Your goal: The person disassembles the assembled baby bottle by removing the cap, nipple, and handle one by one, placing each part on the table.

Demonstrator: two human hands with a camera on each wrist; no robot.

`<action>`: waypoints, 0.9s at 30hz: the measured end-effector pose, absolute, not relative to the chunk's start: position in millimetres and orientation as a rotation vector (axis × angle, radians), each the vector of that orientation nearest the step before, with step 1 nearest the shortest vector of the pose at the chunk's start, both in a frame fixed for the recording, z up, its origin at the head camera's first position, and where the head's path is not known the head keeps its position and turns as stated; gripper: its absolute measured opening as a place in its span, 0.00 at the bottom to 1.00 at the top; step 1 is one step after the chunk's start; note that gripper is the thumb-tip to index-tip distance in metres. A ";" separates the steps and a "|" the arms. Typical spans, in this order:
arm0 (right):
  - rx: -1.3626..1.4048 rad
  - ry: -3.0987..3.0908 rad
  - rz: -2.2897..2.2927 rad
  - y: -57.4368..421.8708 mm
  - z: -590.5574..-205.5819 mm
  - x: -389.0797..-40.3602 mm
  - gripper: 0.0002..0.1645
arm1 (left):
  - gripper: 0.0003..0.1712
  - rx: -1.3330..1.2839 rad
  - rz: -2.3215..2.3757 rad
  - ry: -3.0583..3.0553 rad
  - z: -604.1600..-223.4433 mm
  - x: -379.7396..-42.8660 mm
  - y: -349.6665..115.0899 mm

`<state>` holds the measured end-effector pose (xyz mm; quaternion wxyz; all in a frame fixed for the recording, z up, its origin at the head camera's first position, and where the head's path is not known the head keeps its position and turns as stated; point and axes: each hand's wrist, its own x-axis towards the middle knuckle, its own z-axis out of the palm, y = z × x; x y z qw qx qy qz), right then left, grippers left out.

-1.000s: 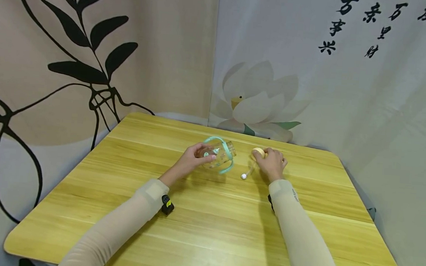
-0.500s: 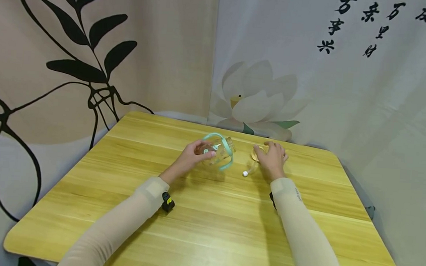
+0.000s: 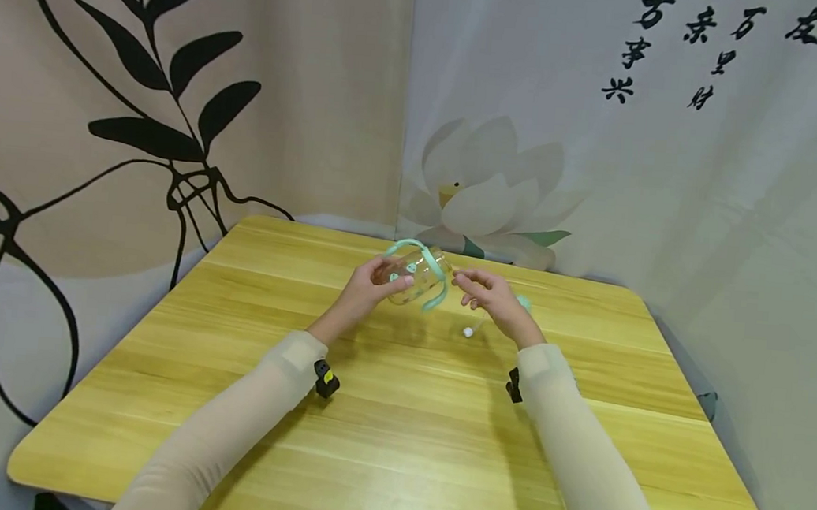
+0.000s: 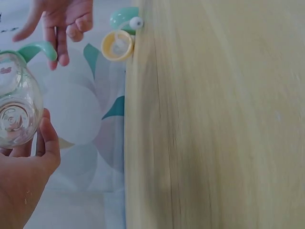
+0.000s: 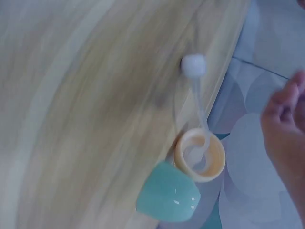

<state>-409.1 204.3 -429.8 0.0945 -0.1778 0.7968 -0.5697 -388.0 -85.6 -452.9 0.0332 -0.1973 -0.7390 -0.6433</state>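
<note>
My left hand [image 3: 366, 293] grips a clear sippy bottle [image 3: 414, 283] with mint-green handles [image 3: 438, 266], tilted above the table with its uncapped mouth to the right. Close by that mouth is my right hand [image 3: 494, 296], holding nothing, its fingers loosely extended; in the left wrist view they overlap a handle's end. The bottle's lid lies on the table below and behind the right hand. In the right wrist view it shows a yellow screw ring [image 5: 218, 164], a mint-green cover [image 5: 167, 195] and a thin straw [image 5: 200, 105] ending in a white weight [image 5: 193, 66].
The wooden table [image 3: 381, 443] extends toward me, its back edge a little beyond the hands. Behind it hang printed cloths, one with dark leaves [image 3: 146, 138] and one with a pale lotus [image 3: 484, 197]. A small black device [image 3: 326, 380] sits at the left wrist.
My right hand has let go of the lid, leaving it on the table, and moved left to the bottle's mouth. The bottle, still in my left hand, is slightly higher in the head view.
</note>
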 end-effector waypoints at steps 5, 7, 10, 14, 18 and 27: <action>-0.636 2.206 -1.626 198.2 -433.3 -405.1 0.27 | 0.28 -0.600 -1.998 -2.263 -453.2 -389.1 -81.9; -0.644 2.187 -1.631 194.9 -434.7 -402.6 0.25 | 0.28 -0.598 -1.996 -2.268 -453.9 -389.2 -80.0; -0.624 2.168 -1.675 190.8 -435.8 -399.8 0.22 | 0.29 -0.605 -1.999 -2.263 -453.1 -389.3 -76.7; -0.585 2.166 -1.736 186.8 -436.0 -398.0 0.22 | 0.29 -0.606 -2.001 -2.254 -451.4 -389.7 -73.4; -0.548 2.170 -1.785 183.7 -435.6 -396.0 0.21 | 0.30 -0.605 -2.005 -2.243 -450.7 -390.3 -72.9; -0.518 2.146 -1.920 181.3 -443.0 -395.7 0.13 | 0.34 -0.584 -2.060 -2.241 -453.2 -391.3 -79.4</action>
